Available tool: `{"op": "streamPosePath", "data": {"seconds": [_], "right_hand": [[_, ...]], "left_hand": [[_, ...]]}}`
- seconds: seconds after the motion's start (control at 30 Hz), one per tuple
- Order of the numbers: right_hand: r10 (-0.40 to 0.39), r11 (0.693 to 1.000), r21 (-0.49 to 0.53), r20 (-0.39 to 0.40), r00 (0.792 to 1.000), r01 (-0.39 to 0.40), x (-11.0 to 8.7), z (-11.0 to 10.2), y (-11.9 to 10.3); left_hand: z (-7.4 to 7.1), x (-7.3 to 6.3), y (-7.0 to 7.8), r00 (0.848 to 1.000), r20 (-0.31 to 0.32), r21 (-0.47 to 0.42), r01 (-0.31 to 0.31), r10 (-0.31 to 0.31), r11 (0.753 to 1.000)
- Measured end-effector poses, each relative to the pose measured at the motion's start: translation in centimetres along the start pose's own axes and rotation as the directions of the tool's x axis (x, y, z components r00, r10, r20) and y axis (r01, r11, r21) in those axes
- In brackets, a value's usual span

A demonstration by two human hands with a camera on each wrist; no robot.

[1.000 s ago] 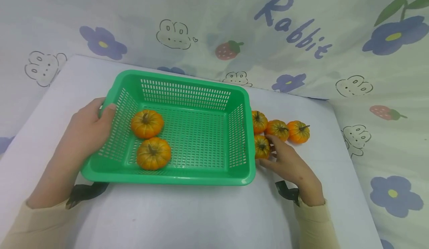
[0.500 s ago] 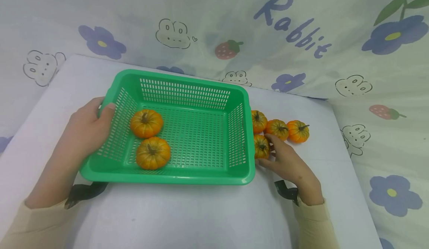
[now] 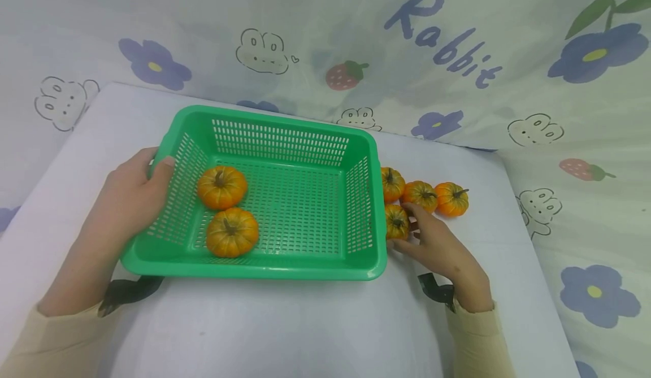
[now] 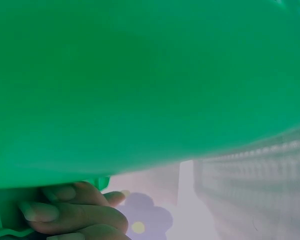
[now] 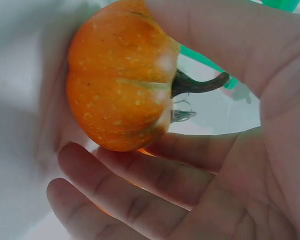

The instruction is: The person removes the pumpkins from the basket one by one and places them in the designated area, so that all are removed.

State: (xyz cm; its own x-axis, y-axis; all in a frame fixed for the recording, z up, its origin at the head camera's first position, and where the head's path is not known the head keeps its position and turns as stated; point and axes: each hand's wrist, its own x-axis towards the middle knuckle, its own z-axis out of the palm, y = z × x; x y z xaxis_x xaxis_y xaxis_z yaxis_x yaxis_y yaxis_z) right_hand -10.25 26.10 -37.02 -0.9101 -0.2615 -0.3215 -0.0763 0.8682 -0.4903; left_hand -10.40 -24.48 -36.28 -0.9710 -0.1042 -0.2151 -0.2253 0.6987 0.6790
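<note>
My left hand [image 3: 133, 194] grips the left rim of a green plastic basket [image 3: 254, 270], thumb over the edge. In the left wrist view, curled fingers [image 4: 75, 215] show under the blurred basket wall [image 4: 140, 90]. Inside the basket, on its left side, sit two small orange pumpkins, a rear one [image 3: 222, 188] and a front one [image 3: 232, 233]. Just outside the basket's right wall, my right hand [image 3: 432, 242] holds another small pumpkin [image 3: 397, 222] between thumb and fingers. Seen from the right wrist, this pumpkin [image 5: 120, 80] rests close to the white surface, its dark stem toward the palm.
Behind the held pumpkin stand three more, in a row: a left one [image 3: 393, 185] partly hidden by the basket rim, a middle one [image 3: 420, 194] and a right one [image 3: 452, 199]. A white table [image 3: 285, 327] lies under everything, with a printed cloth [image 3: 305, 22] hanging behind it.
</note>
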Motion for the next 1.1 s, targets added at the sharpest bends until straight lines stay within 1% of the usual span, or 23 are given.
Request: {"op": "streamPosePath", "data": {"seconds": [0.33, 0.57, 0.67, 0.73, 0.8, 0.97, 1.1], "right_hand": [[-0.042, 0.999, 0.012, -0.011, 0.999, 0.042, 0.0, -0.3, -0.3], [-0.09, 0.996, 0.025, -0.049, 0.995, 0.091, -0.1, -0.5, -0.4], [-0.096, 0.995, 0.033, -0.063, 0.993, 0.098, -0.2, -0.6, -0.6], [-0.098, 0.995, 0.024, -0.079, 0.992, 0.1, -0.4, -0.7, -0.7], [-0.097, 0.995, -0.006, -0.101, 0.99, 0.097, -0.7, -0.9, -0.8], [-0.076, 0.995, -0.071, -0.161, 0.984, 0.065, -1.9, -1.6, -1.6], [-0.087, 0.994, -0.084, -0.208, 0.974, 0.07, -2.7, -2.0, -2.5]], "left_hand": [[0.0, -0.1, -0.2, 1.0, 0.001, -0.025, 0.005, -0.005, 1.0], [-0.1, -0.2, -0.4, 1.0, -0.004, -0.023, 0.001, -0.001, 1.0], [-0.2, -0.2, -0.5, 1.0, -0.006, -0.017, 0.0, 0.0, 1.0], [-0.3, -0.2, -0.6, 1.0, -0.005, -0.013, -0.003, 0.002, 1.0], [-0.3, -0.1, -0.6, 1.0, -0.006, -0.011, -0.009, 0.008, 1.0], [-0.3, 0.1, -0.7, 1.0, -0.001, -0.014, -0.015, 0.015, 1.0], [-0.2, 0.2, -0.5, 1.0, 0.009, -0.025, -0.014, 0.014, 1.0]]}}
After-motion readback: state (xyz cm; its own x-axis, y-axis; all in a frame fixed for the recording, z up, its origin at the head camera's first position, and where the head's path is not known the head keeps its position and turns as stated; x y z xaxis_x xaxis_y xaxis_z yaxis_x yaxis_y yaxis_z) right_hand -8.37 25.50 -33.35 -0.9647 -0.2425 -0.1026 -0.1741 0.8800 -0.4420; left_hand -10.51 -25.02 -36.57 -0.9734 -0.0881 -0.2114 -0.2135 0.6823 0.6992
